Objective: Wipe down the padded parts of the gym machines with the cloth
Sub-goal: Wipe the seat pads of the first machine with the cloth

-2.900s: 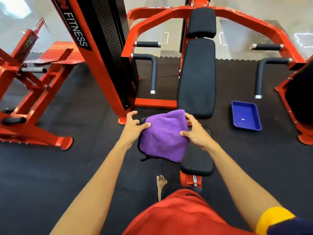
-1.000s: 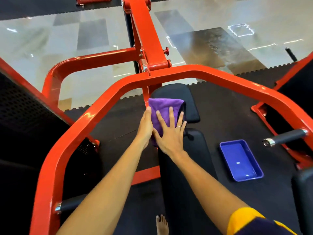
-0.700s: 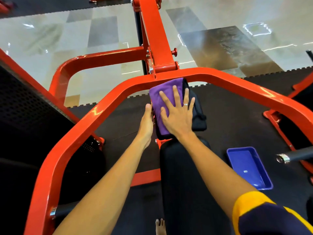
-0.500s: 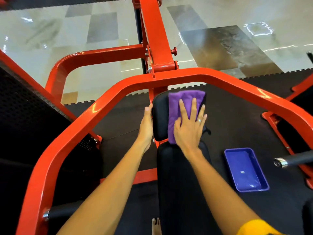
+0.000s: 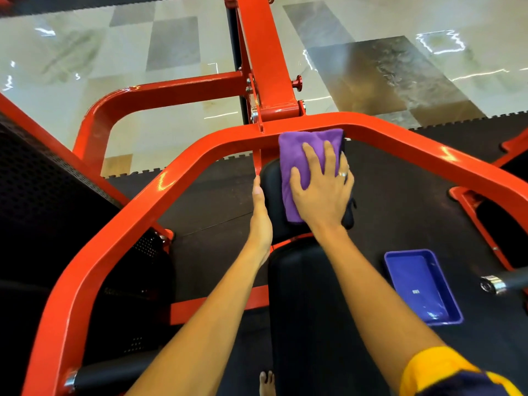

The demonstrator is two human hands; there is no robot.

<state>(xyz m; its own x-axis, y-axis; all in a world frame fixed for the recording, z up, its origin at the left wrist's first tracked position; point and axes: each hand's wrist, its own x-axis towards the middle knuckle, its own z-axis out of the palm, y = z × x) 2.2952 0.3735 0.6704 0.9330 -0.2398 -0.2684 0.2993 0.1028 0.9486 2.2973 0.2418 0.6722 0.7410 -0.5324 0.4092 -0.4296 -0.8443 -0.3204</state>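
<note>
While the right hand [image 5: 320, 192] lies palm down on the purple cloth [image 5: 297, 155], fingers straight and spread, it presses that cloth onto the head pad [image 5: 275, 221] of the orange machine. 1 cloth, folded, over the pad's top and right part; its top edge sits just under the curved frame bar [image 5: 400, 140]. Left hand [image 5: 261, 212] is flat against the pad's left side, seen edge-on, fingers straight, gripping nothing. 2 hands, neither clenched. 1 ring [image 5: 343, 174] on the right hand. 2 black pads in view: head pad above, long back pad [image 5: 303, 295] below, with a narrow gap between them. 2 black grips with chrome end caps: lower-left grip [image 5: 114, 374] and right-edge grip [image 5: 503, 282]. 1 blue tray [image 5: 414, 278] on the black floor mat [image 5: 400, 212], right of the back pad, well apart from the cloth. 1 bare foot [image 5: 267, 381] at the bottom edge. Glossy tiled floor [image 5: 171, 52] beyond the mat.
</note>
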